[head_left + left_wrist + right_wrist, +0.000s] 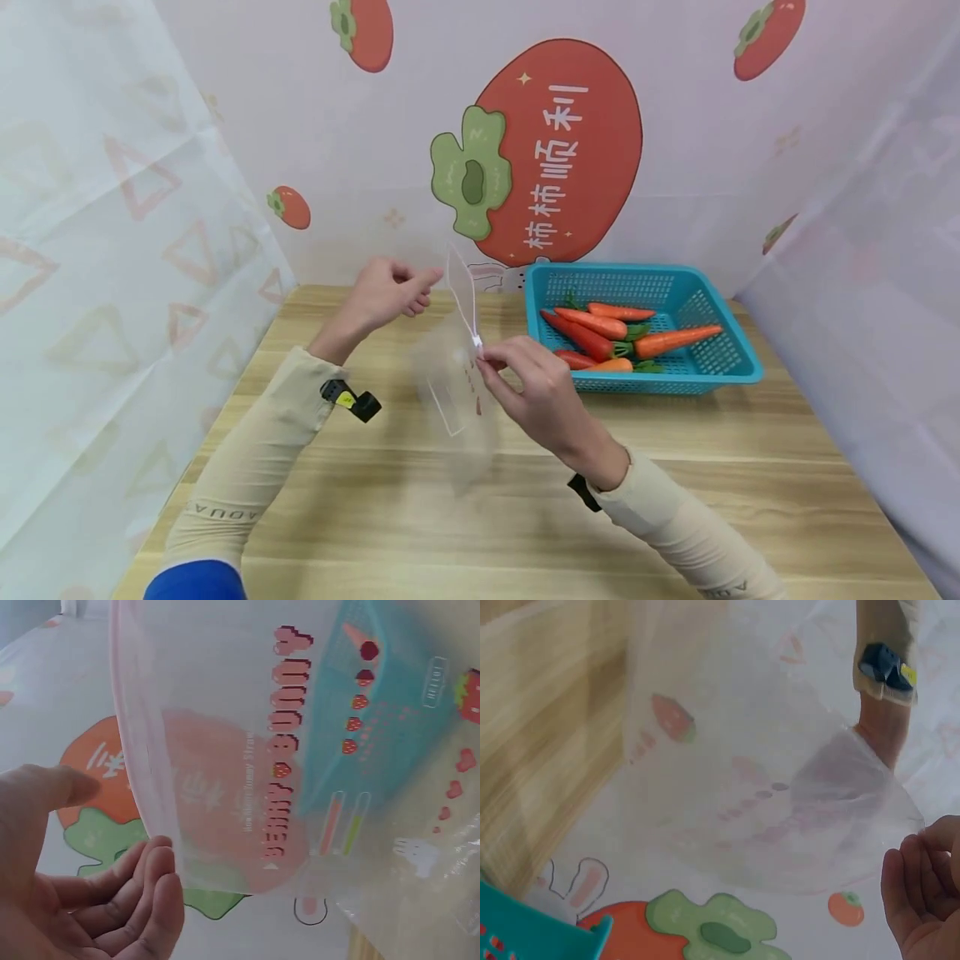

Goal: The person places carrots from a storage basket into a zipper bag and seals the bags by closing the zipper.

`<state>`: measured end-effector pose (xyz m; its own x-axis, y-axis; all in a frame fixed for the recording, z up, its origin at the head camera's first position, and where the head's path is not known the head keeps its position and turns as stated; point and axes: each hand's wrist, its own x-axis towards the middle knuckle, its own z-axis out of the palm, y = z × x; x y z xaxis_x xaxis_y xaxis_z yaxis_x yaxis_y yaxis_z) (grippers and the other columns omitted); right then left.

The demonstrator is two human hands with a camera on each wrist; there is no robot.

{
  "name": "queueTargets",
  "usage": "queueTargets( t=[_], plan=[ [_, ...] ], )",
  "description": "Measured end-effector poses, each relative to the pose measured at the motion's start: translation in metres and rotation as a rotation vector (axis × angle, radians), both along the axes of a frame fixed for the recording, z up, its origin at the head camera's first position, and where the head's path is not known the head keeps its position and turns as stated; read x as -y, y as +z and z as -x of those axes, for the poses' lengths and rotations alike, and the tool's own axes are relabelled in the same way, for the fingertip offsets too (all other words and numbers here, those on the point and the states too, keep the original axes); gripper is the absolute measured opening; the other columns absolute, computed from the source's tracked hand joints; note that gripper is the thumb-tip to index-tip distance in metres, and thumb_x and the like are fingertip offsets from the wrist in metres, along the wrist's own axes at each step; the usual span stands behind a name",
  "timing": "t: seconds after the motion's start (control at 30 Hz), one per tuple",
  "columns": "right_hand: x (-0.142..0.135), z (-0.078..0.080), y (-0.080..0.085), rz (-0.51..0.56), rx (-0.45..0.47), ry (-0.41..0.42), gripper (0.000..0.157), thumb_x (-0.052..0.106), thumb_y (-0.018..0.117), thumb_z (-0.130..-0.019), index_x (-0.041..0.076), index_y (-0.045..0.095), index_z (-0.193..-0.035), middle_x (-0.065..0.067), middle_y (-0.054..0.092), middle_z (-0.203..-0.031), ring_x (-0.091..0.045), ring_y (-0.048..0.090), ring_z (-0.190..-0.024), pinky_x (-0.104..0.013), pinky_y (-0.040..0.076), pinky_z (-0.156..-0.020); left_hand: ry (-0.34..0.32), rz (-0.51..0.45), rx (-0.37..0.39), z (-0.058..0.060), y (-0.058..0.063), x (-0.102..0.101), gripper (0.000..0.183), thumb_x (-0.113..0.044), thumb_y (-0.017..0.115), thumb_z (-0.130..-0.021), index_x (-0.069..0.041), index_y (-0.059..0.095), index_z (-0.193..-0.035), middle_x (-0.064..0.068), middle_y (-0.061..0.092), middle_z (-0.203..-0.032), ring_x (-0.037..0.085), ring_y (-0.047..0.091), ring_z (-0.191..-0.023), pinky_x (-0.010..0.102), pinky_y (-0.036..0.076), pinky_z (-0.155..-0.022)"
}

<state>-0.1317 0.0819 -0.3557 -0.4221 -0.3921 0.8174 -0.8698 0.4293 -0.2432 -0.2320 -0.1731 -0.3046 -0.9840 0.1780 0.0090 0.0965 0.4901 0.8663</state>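
"What's the person holding up over the pale wood-grain tabletop (337, 517)?"

"A limp, see-through plastic bag (461, 392) printed with red strawberries and pink lettering. It's hanging at nine o'clock from the bare right hand (536, 396), which is pinching its corner beside a small white slider (477, 341)."

"Is the bare left hand (386, 292) pinching it too?"

"Not that I'm seeing. Its thumb is standing apart from the loosely bent fingers. The fingertips are lying right by the bag's pale pink edge (127, 712), though I can't tell whether they're touching it."

"Which way is that edge running?"

"From about half past eleven at its upper end to half past five at the slider, as the person is facing it. The edge is lying at three o'clock from the left hand. That hand is sitting nearer the upper end; the right is holding the lower one. That closeness at the left fingertips is what I'm watching most."

"And the rectangular turquoise plastic basket (660, 383)?"

"It's resting at two o'clock from the right hand, the nearer of the two, its long axis running nine to three. Tapered orange carrots (678, 339) are lying inside, among glossy red pepper-shaped pieces (581, 335)."
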Motion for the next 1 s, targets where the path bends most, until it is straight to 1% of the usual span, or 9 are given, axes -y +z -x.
queueTargets(
  t=[0.17,0.3,0.43,0.5,0.57,0.7,0.8,0.9,1.0],
  plan=[
    [0.01,-0.005,-0.01,-0.068,-0.055,0.013,0.021,0.004,0.084,-0.086,0.003,0.075,-0.105,-0.006,0.076,-0.095,-0.015,0.072,-0.086,-0.027,0.063,-0.079,-0.092,0.096,0.125,0.004,-0.01,-0.01,0.039,-0.034,0.07,-0.099,0.004,0.074,-0.09,0.006,0.074,-0.078,0.015,0.071,-0.072,0.03,0.063,-0.07],
    [0.016,-0.009,-0.02,-0.102,-0.083,0.031,0.026,0.002,0.087,-0.081,0.003,0.075,-0.104,-0.005,0.075,-0.095,-0.013,0.072,-0.085,-0.023,0.063,-0.079,-0.162,0.162,0.204,0.002,-0.02,-0.013,0.032,-0.027,0.067,-0.098,0.001,0.071,-0.082,0.004,0.072,-0.075,0.016,0.071,-0.072,0.03,0.063,-0.07],
    [0.02,-0.011,-0.03,-0.124,-0.129,0.04,0.023,0.003,0.087,-0.08,0.004,0.076,-0.101,-0.004,0.074,-0.094,-0.013,0.072,-0.085,-0.023,0.062,-0.079,-0.22,0.232,0.23,-0.002,-0.028,-0.015,0.028,-0.02,0.065,-0.097,-0.001,0.071,-0.077,0.002,0.071,-0.07,0.013,0.07,-0.067,0.033,0.064,-0.071],
    [0.022,-0.012,-0.034,-0.129,-0.138,0.052,0.021,0.004,0.086,-0.081,0.005,0.076,-0.099,-0.003,0.073,-0.091,-0.012,0.071,-0.083,-0.021,0.062,-0.077,-0.244,0.252,0.225,-0.004,-0.03,-0.016,0.027,-0.016,0.064,-0.095,-0.002,0.07,-0.073,0.001,0.069,-0.065,0.01,0.066,-0.063,0.033,0.064,-0.07],
    [0.022,-0.013,-0.038,-0.134,-0.118,0.077,0.02,0.01,0.086,-0.082,0.006,0.075,-0.099,-0.001,0.072,-0.09,-0.011,0.07,-0.082,-0.02,0.061,-0.076,-0.26,0.262,0.212,-0.005,-0.032,-0.016,0.027,-0.013,0.063,-0.093,-0.004,0.068,-0.069,0.0,0.066,-0.061,0.009,0.063,-0.059,0.031,0.062,-0.065],
    [0.015,-0.013,-0.04,-0.102,0.063,0.162,0.021,0.023,0.082,-0.089,0.008,0.074,-0.102,-0.001,0.073,-0.09,-0.01,0.069,-0.082,-0.019,0.059,-0.077,-0.27,0.288,0.187,-0.009,-0.033,-0.019,0.027,-0.011,0.062,-0.092,-0.007,0.065,-0.065,-0.001,0.063,-0.059,0.01,0.059,-0.056,0.028,0.056,-0.06],
    [0.008,-0.007,-0.037,-0.037,0.255,0.165,0.017,0.022,0.076,-0.094,0.007,0.075,-0.101,-0.002,0.076,-0.091,-0.011,0.072,-0.083,-0.021,0.06,-0.077,-0.268,0.32,0.173,-0.013,-0.031,-0.021,0.026,-0.011,0.062,-0.091,-0.008,0.066,-0.066,-0.001,0.063,-0.059,0.011,0.058,-0.056,0.025,0.051,-0.057],
    [0.001,0.005,-0.029,0.022,0.468,0.067,0.014,0.02,0.071,-0.099,0.008,0.077,-0.101,-0.002,0.078,-0.092,-0.011,0.073,-0.081,-0.024,0.061,-0.075,-0.271,0.357,0.138,-0.016,-0.028,-0.025,0.025,-0.011,0.062,-0.089,-0.009,0.066,-0.065,-0.002,0.062,-0.058,0.01,0.057,-0.054,0.023,0.046,-0.054],
    [-0.003,0.021,-0.019,0.039,0.673,-0.071,0.022,0.03,0.069,-0.102,0.009,0.077,-0.101,-0.001,0.077,-0.09,-0.011,0.071,-0.079,-0.028,0.061,-0.073,-0.271,0.4,0.092,-0.02,-0.023,-0.03,0.025,-0.012,0.063,-0.087,-0.01,0.065,-0.062,-0.004,0.061,-0.056,0.009,0.054,-0.052,0.022,0.04,-0.052]
  ],
)
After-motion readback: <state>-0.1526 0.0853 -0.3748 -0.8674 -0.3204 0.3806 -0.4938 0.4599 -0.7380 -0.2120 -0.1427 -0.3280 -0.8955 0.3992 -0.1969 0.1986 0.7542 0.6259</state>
